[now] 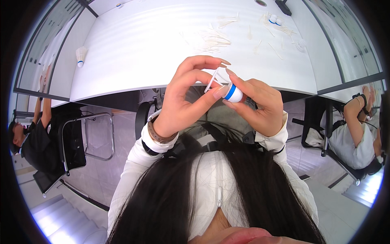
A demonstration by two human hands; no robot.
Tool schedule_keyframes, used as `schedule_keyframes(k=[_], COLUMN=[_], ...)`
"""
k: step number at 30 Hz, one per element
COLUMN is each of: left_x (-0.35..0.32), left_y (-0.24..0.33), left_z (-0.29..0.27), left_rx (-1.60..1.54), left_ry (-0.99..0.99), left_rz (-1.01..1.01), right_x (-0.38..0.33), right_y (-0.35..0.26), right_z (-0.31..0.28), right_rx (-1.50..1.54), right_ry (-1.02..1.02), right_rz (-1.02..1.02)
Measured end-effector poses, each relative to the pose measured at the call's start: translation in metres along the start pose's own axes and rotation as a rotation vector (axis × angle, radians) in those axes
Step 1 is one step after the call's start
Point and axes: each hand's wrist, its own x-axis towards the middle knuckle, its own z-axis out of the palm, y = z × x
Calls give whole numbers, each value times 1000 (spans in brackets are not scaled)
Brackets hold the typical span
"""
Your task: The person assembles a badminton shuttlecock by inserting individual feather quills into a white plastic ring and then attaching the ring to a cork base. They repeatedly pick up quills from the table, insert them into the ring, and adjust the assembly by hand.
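Just in front of the desk's near edge, both my hands work on a partly stripped shuttlecock [233,94], its white rounded base ringed by a blue band. My right hand [262,103] grips that base between thumb and fingers, with the rounded end tilted down toward me. A few thin white quills [212,79] stick up from the base toward my left hand [180,95]. The left fingers curl round the quills, and its thumb presses by the rim of the base. Exactly which quill the left fingertips pinch is hard to make out.
Loose white feather pieces [215,40] lie on the white desk [134,53]. Shuttlecock bases [275,20] sit at the far right among more pieces. A whole shuttlecock [81,56] stands near the left partition. Other people sit at the left [36,140] and right [347,130].
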Motion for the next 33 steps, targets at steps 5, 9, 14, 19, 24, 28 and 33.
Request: schedule_keyframes(k=[5, 9, 14, 19, 24, 28, 33], left_x=[-1, -1, -3, -2, -1, -3, -2], left_y=[-1, -4, -4, -3, -2, -2, -4], left_z=[4, 4, 4, 5, 1, 2, 0], left_rx=[-134, -85, -52, -98, 21, 36, 58], left_ry=[43, 49, 70, 66, 28, 33, 15], left_rz=[-42, -71, -55, -14, 56, 42, 55], right_x=[3, 3, -1, 0, 1, -1, -1], right_y=[5, 6, 2, 1, -3, -7, -5], right_z=[1, 1, 2, 1, -2, -4, -6], right_rx=[-30, -52, 54, 48, 20, 5, -14], right_ry=[16, 10, 88, 119, 114, 91, 46], right_rz=[-109, -122, 21, 25, 4, 42, 19])
